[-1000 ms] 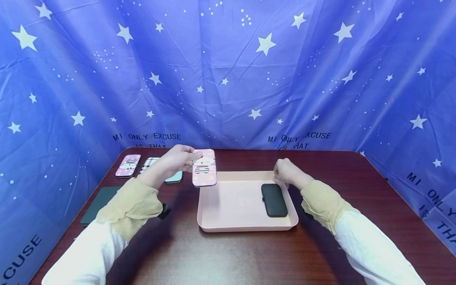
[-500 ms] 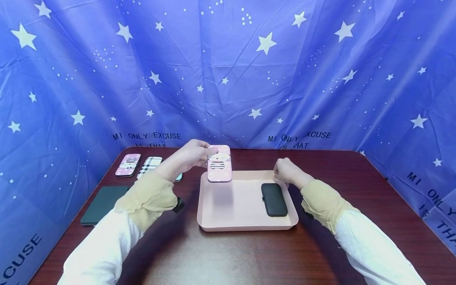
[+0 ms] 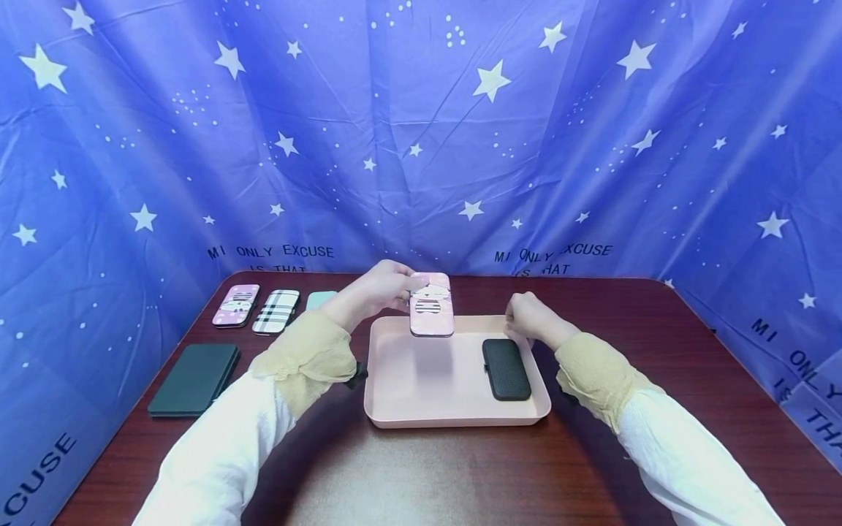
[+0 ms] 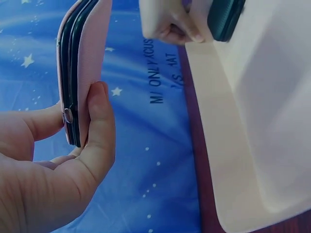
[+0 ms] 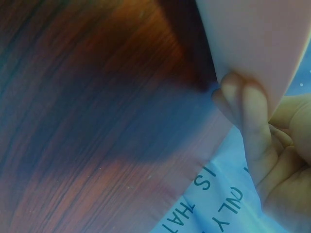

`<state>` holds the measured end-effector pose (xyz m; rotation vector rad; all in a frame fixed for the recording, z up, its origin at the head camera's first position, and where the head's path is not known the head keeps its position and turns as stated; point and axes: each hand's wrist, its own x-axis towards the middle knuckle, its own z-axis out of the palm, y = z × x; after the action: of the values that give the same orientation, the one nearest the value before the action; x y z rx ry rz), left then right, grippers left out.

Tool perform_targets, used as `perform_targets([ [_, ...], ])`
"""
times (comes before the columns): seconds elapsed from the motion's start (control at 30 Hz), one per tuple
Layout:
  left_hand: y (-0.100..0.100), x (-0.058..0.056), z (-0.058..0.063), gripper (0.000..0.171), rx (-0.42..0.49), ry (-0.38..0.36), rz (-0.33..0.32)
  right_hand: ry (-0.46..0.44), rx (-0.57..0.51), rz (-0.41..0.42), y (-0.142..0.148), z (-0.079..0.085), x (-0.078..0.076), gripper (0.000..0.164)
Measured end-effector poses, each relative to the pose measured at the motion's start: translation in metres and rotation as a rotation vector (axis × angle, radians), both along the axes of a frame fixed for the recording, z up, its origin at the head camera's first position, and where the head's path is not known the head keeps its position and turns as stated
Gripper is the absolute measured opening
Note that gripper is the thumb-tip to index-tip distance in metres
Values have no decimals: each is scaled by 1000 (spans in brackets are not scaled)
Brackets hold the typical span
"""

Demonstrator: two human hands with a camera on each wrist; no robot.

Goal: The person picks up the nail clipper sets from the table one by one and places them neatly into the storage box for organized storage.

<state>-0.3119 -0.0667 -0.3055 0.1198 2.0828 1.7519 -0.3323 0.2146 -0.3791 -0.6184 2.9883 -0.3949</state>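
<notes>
My left hand (image 3: pixel 381 288) pinches a pink clasp case (image 3: pixel 431 307) with a cartoon animal on its cover. The case is held above the far left part of the pink tray (image 3: pixel 454 422). Seen edge-on in the left wrist view, the case (image 4: pixel 80 68) is closed, its metal clasp lying between thumb and fingers. My right hand (image 3: pixel 534 319) grips the tray's far right corner. The right wrist view shows its fingers (image 5: pixel 255 111) against the outside of the tray wall (image 5: pixel 257 43). Inside the tray, on the right, lies a black clasp case (image 3: pixel 506 370).
Left of the tray lie another pink case (image 3: pixel 236 305), a plaid case (image 3: pixel 276 312) and a mint-green case (image 3: pixel 321 299), partly hidden by my left arm. A dark green flat case (image 3: pixel 194 380) lies nearer. A starry blue curtain (image 3: pixel 421 146) hangs behind the table.
My left hand has carried the pink case rightward, from the tray's left edge to over the tray. The plaid case has come back into full view. My right hand and the tray have stayed put.
</notes>
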Motion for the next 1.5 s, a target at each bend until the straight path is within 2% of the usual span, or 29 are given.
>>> perform_targets([
  [0.33,23,-3,-11,25,-60,-10,-8,34,-13,24,-1,2,2,34],
  [0.57,34,-5,-22,11,-76,-19,-20,48,12,25,-1,3,2,32],
  [0.7,41,-5,-31,8,-28,-84,-29,34,5,18,-1,4,2,32],
  [0.8,44,-4,-36,9,-29,-112,-46,32,-3,19,-1,3,2,34],
  [1.0,48,-1,-45,11,-211,-45,-112,44,-15,24,0,2,2,33],
  [1.13,50,0,-51,11,-279,-42,-128,48,-21,26,0,1,1,33],
  [1.3,53,2,-58,22,-316,-63,-160,52,-20,33,0,1,1,35],
  [1.5,58,5,-64,34,-291,-97,-175,53,-21,33,0,3,2,34],
])
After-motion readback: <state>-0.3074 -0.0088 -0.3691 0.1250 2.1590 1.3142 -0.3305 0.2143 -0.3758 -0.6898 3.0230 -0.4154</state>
